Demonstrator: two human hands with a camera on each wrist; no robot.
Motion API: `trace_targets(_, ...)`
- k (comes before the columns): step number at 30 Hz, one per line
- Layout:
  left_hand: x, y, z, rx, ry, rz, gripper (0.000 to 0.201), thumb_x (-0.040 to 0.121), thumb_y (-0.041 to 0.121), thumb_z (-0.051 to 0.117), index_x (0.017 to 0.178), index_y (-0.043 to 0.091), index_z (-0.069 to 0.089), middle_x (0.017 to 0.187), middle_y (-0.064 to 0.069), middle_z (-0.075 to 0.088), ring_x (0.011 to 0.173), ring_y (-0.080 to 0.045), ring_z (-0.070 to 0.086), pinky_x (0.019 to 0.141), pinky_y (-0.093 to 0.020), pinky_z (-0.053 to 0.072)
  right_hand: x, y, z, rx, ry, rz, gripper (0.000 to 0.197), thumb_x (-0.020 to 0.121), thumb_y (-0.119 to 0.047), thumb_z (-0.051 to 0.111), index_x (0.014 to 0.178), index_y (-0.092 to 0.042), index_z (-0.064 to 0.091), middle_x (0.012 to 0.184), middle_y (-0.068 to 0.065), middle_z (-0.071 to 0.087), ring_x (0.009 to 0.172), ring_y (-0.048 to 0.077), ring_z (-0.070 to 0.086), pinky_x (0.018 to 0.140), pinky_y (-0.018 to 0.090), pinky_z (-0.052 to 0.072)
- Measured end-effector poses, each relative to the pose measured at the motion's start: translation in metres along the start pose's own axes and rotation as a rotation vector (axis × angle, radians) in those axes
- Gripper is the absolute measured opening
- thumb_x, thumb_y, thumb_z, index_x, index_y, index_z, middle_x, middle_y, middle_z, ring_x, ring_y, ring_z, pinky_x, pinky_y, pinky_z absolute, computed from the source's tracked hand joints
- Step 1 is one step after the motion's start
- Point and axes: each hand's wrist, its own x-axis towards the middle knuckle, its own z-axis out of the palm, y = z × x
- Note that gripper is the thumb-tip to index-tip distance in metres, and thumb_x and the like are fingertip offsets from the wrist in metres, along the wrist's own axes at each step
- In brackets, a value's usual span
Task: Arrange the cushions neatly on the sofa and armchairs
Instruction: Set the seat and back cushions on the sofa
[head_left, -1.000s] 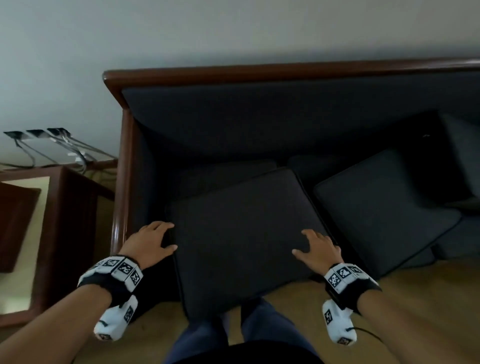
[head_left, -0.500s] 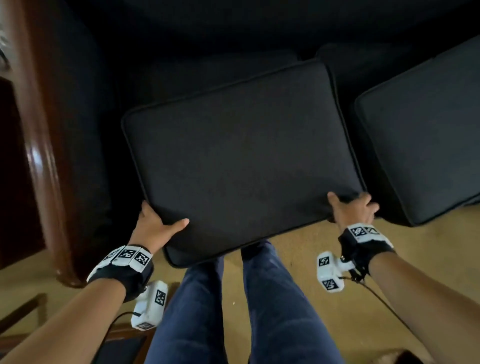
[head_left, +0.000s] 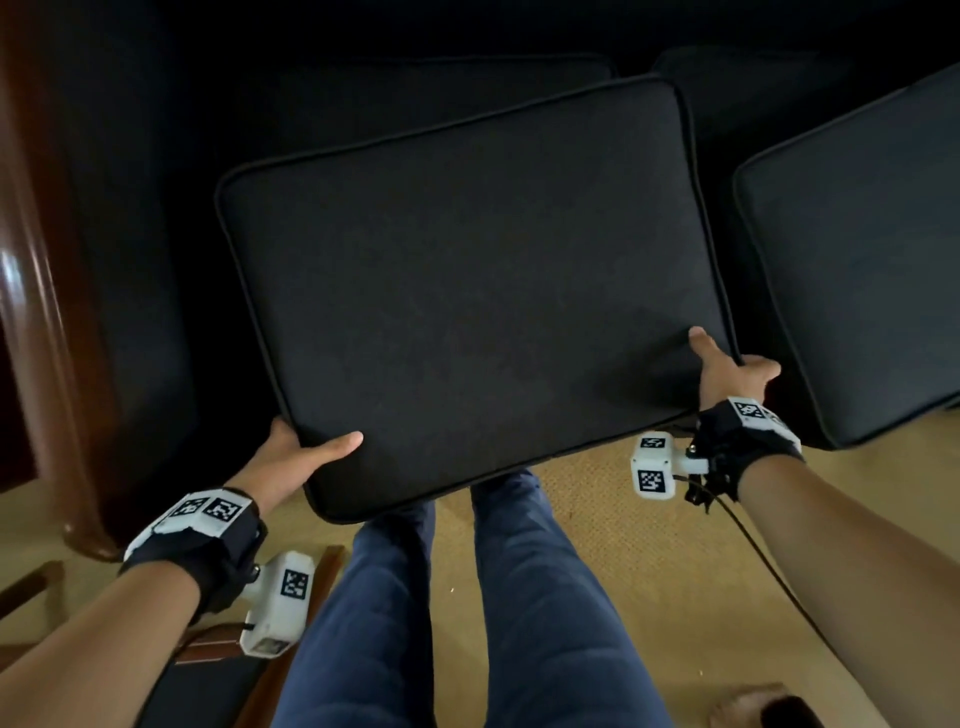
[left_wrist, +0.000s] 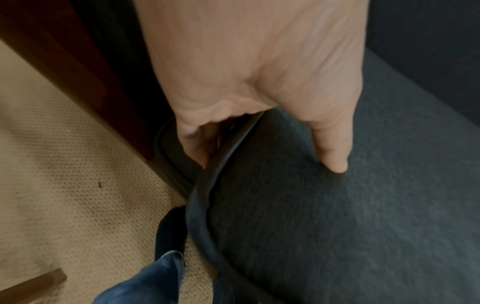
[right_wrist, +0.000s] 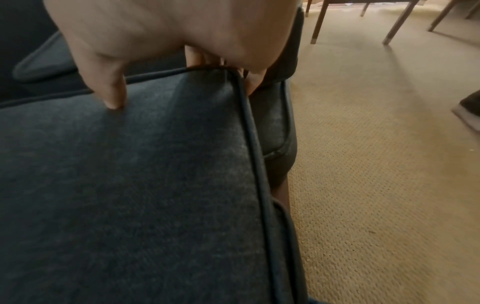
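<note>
A large dark grey seat cushion (head_left: 467, 291) with piped edges juts out askew over the front of the dark sofa (head_left: 363, 78). My left hand (head_left: 296, 457) grips its near left corner, thumb on top and fingers curled underneath, as the left wrist view shows on the cushion (left_wrist: 337, 216) beside the hand (left_wrist: 259, 102). My right hand (head_left: 727, 374) grips the near right corner the same way; the right wrist view shows the thumb pressing the cushion top (right_wrist: 130, 174) and the hand (right_wrist: 182, 51) wrapped over the edge. A second dark cushion (head_left: 857, 260) lies tilted to the right.
The sofa's polished wooden arm (head_left: 36, 312) runs down the left. My legs in blue trousers (head_left: 467, 597) stand on beige carpet (head_left: 649, 571) close to the sofa front. Wooden chair legs (right_wrist: 397, 22) stand behind on the right, and a wooden frame piece (head_left: 291, 613) sits at lower left.
My hands went from resting flat on the cushion top to gripping its two near corners. The view dropped closer to the seat, and the cushion now sits slightly nearer and more askew.
</note>
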Motion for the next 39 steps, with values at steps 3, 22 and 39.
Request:
trace_targets(3, -0.012, -0.001, 0.003, -0.014, 0.013, 0.027, 0.087, 0.081, 0.015, 0.079, 0.149, 0.005, 0.026, 0.138, -0.005, 0.050, 0.118, -0.015, 0.046, 0.100, -0.029, 0.035, 0.000, 0.003, -0.009, 0.025, -0.038, 0.004, 0.076, 0.074, -0.042, 0.079, 0.134, -0.018, 0.038, 0.132, 0.011, 0.052, 0.112, 0.032, 0.053, 0.087, 0.043, 0.043)
trace_targets(22, -0.152, 0.130, -0.133, -0.062, 0.312, 0.246, 0.101, 0.038, 0.081, 0.080, 0.122, 0.029, 0.065, 0.125, -0.003, 0.065, 0.112, -0.032, 0.063, 0.101, -0.048, 0.048, -0.135, -0.147, -0.126, -0.156, -0.060, -0.443, 0.075, 0.069, -0.044, 0.065, 0.129, -0.004, 0.045, 0.133, 0.017, 0.053, 0.121, 0.040, 0.050, 0.097, 0.048, 0.044)
trace_targets(39, -0.182, 0.195, -0.106, 0.002, 0.586, 0.527, 0.088, 0.086, 0.060, 0.063, 0.154, 0.026, 0.018, 0.145, -0.025, 0.039, 0.128, -0.046, 0.044, 0.109, -0.053, 0.037, -0.240, -0.175, -0.061, -0.670, -0.078, -1.203, 0.052, 0.087, -0.058, 0.049, 0.123, -0.020, 0.059, 0.142, 0.011, 0.037, 0.131, 0.034, 0.025, 0.107, 0.053, 0.019)
